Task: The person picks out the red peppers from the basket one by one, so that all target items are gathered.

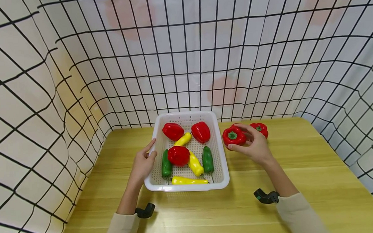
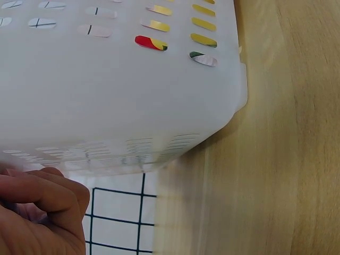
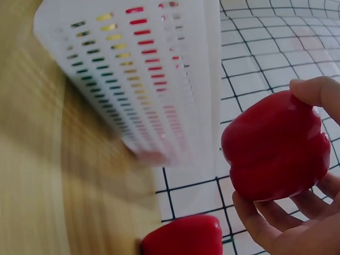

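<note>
My right hand (image 1: pixel 257 145) holds a red bell pepper (image 1: pixel 232 136) with a green stem, just off the right side of a white plastic basket (image 1: pixel 225 175). In the right wrist view the pepper (image 3: pixel 276 146) is between thumb and fingers, raised off the table. At the basket's left rim, my left hand (image 1: pixel 143 163) grips the edge; its curled fingers (image 2: pixel 53 196) show beside the wall. Inside lie red bell peppers (image 1: pixel 179 155), long yellow peppers (image 1: pixel 195 164) and green peppers (image 1: pixel 208 159). Another red bell pepper (image 1: pixel 261 129) sits on the table behind my right hand, partly hidden.
The basket stands on a wooden table (image 1: pixel 191 217) toward its far edge. A white cloth with a black grid (image 1: pixel 184 61) rises behind and at both sides. Each wrist wears a black camera mount (image 1: pixel 266 196).
</note>
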`<state>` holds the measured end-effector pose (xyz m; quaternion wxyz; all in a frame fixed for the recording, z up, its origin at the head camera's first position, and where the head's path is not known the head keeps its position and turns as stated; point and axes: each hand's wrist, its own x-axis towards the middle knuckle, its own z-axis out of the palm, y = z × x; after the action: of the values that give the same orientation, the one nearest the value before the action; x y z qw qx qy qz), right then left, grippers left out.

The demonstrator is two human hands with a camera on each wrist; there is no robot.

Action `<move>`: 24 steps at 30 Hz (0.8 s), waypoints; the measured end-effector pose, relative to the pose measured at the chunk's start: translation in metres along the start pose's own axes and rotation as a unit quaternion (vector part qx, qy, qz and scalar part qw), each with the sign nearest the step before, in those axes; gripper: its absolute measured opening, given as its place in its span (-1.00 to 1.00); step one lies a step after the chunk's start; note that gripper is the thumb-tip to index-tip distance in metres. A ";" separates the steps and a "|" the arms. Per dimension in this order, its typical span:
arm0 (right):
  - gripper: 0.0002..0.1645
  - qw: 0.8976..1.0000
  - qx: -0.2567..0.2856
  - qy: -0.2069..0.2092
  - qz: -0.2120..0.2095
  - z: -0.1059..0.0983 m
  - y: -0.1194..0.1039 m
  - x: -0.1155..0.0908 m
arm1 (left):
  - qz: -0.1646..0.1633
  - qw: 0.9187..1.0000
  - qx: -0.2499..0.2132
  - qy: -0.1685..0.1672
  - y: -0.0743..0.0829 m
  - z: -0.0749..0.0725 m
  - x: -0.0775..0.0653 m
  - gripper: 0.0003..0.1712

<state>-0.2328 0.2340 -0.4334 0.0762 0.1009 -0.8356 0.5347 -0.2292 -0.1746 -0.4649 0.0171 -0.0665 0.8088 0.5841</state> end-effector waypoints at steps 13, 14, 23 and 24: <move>-0.08 1.000 -0.008 0.009 0.028 -0.006 0.031 -0.005 | -0.003 1.000 0.003 0.002 0.003 -0.001 -0.001 -0.38; -0.08 0.999 -0.011 0.009 0.032 -0.006 0.034 -0.005 | -0.004 1.000 0.002 0.002 0.003 -0.001 -0.001 -0.38; -0.03 0.997 -0.025 0.012 0.072 -0.007 0.056 -0.006 | -0.004 1.000 0.007 0.004 0.002 0.000 0.000 -0.39; -0.03 0.997 -0.028 0.014 0.077 -0.007 0.058 -0.006 | -0.005 1.000 0.007 0.003 0.002 0.000 -0.001 -0.39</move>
<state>-0.2412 0.2641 -0.4829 0.0490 0.0266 -0.8544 0.5166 -0.2289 -0.1741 -0.4628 0.0175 -0.0721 0.8127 0.5779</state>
